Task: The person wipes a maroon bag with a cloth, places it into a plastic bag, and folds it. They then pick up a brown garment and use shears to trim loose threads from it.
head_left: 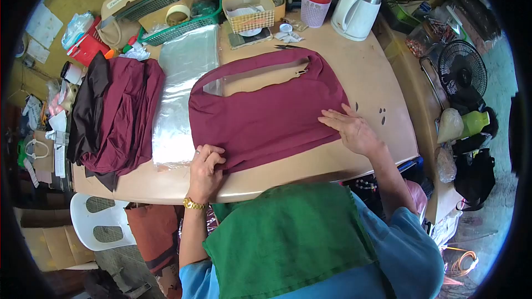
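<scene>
A maroon cloth shoulder bag (271, 116) lies flat on the table, its strap looped toward the far side and a zipper pull (301, 72) showing near the right end of the opening. At the bag's lower left corner, my left hand (206, 167) has its fingers curled in on the cloth edge. My right hand (354, 131) rests with outstretched fingers on the lower right edge. Left of the bag is a stack of clear plastic sleeves (180, 105), partly under the strap side. Farther left, a pile of maroon and black bags (124, 111) sits on the table.
Along the back stand a green basket (185, 27), a checked box (249, 14), a lilac cup (316, 11) and a white electric kettle (357, 8). Small black snips (286, 46) lie beyond the strap. A black fan (462, 67) is at the right, a white chair (102, 224) at lower left.
</scene>
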A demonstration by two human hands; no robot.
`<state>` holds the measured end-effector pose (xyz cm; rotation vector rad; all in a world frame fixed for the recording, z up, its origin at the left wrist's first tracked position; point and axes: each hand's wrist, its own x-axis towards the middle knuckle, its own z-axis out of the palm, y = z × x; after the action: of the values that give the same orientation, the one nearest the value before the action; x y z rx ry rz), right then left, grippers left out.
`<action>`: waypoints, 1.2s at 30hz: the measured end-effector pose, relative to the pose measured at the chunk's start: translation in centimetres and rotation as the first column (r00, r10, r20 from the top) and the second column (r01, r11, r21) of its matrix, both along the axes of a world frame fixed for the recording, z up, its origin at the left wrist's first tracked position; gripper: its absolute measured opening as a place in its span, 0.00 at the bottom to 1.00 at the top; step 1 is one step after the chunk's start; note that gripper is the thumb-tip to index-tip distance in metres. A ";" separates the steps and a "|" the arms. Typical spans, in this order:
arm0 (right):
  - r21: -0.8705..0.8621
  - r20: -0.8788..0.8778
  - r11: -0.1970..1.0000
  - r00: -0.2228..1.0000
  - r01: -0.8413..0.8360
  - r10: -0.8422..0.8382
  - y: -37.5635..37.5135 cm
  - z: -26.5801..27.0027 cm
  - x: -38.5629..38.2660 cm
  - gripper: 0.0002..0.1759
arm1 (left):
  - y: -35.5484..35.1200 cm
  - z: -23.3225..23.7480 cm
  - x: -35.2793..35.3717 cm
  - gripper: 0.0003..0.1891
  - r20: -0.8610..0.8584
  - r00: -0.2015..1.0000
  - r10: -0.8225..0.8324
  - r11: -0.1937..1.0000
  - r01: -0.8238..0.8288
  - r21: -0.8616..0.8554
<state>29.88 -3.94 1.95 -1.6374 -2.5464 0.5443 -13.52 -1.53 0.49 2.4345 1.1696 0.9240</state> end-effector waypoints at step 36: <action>0.359 -0.519 0.913 0.772 -0.193 0.367 10.0 2.3 -28.5 0.29 | 2.6 1.1 -8.1 0.05 0.098 0.791 0.603 0.741 -0.602 0.297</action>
<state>1.39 6.02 4.27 -0.8157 -2.2618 0.5520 -21.66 1.04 1.60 2.2911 2.0235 1.3734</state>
